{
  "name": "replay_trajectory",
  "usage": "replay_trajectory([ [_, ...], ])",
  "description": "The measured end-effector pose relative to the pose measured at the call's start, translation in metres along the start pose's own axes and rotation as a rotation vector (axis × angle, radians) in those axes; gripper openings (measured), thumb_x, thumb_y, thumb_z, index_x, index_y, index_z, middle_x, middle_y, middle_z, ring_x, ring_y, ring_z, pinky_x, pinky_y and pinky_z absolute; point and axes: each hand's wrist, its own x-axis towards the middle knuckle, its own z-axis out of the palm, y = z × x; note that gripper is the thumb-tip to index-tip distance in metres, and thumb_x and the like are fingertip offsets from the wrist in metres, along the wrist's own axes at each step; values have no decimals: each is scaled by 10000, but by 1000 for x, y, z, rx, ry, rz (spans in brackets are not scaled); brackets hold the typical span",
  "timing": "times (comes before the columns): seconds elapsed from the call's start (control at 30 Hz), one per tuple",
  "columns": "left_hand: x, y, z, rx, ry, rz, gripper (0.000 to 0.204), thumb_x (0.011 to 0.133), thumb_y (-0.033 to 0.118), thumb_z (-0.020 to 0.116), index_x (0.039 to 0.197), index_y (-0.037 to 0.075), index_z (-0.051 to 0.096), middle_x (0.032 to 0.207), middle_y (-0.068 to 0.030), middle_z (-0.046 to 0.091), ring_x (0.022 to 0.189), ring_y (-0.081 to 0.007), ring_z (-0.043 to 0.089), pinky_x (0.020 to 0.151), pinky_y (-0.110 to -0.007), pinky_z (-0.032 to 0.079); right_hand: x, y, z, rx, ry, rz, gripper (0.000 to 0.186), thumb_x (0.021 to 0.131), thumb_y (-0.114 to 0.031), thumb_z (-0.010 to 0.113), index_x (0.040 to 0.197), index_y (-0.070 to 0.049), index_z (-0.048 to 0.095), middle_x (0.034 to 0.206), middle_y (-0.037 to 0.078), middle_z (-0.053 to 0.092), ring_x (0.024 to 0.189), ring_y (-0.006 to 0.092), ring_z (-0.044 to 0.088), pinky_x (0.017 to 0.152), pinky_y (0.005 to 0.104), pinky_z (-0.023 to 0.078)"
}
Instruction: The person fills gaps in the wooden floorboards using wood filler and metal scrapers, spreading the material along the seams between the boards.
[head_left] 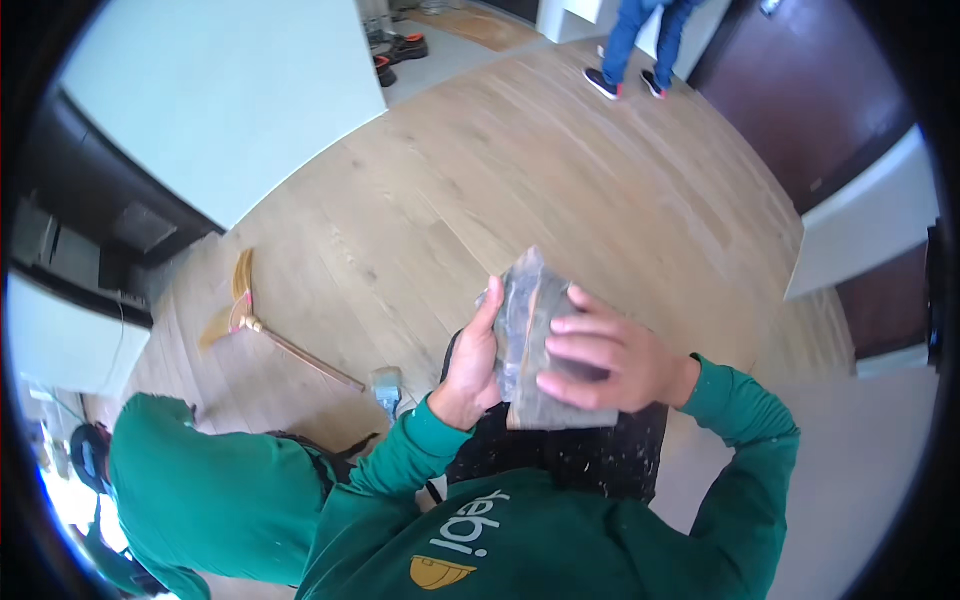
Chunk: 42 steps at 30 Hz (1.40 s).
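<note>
My left hand (472,368) grips the left edge of a grey-brown folded sheet (528,315), thumb up along its side. The sheet looks worn and creased, with a paler strip down its middle; its exact kind I cannot tell. Over its right half lies my right hand (615,360), fingers spread and touching the surface. The bundle is held in front of my dark, paint-specked trousers (560,465). To the left of my left wrist, a wide flat brush or scraper (387,388) with a blue-grey head is on the wooden floor (420,260).
A straw broom (305,358) with a wooden handle lies on the floor at left. Close on my left, a person in a green top (215,490) bends down. Another person's legs in jeans (648,40) stand far right, near a dark door (800,90). Shoes (405,48) sit beyond a white wall (220,90).
</note>
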Motion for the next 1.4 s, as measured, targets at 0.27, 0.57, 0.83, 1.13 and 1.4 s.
replay_trajectory([
  [0.27, -24, 42, -33, 145, 143, 400, 533, 1018, 448, 399, 1323, 16, 466, 1254, -122, 577, 1096, -221, 608, 950, -381, 502, 33, 78, 29, -185, -49, 212, 405, 774, -59, 653, 1171, -137, 640, 1194, 111, 544, 1166, 320, 508, 1050, 473, 408],
  [0.57, -27, 92, -89, 1580, 321, 1631, 480, 1032, 351, 399, 1232, -66, 526, 1101, -246, 621, 928, -351, 671, 793, -417, 548, 74, 40, 36, 1731, 529, 1308, 267, 915, -154, 556, 1125, 7, 594, 1086, 113, 656, 971, 218, 650, 898, 371, 499],
  [0.83, 4, 120, -73, 1974, -378, 1728, 403, 890, 246, 619, 1168, -42, 568, 1138, -238, 633, 1064, -406, 637, 881, -452, 553, 68, 45, 38, 2031, 343, 1422, 285, 913, -154, 544, 1129, 25, 592, 1019, 115, 682, 905, 217, 681, 845, 378, 548],
  [1.13, 84, 40, -181, 438, 590, 718, 474, 1040, 394, 355, 1299, 26, 503, 1273, -117, 570, 1142, -294, 572, 983, -393, 475, -144, 162, 73, 1685, 964, 1326, 279, 881, -141, 591, 1117, 6, 608, 1050, 122, 680, 971, 244, 661, 917, 414, 512],
  [1.4, 86, 17, -281, -37, 806, 440, 494, 1041, 408, 312, 1352, 56, 464, 1359, -109, 522, 1230, -280, 518, 1048, -433, 437, -382, 181, 257, -65, 174, 1677, 308, 807, -60, 606, 1110, -23, 640, 995, 122, 629, 926, 327, 603, 811, 431, 480],
])
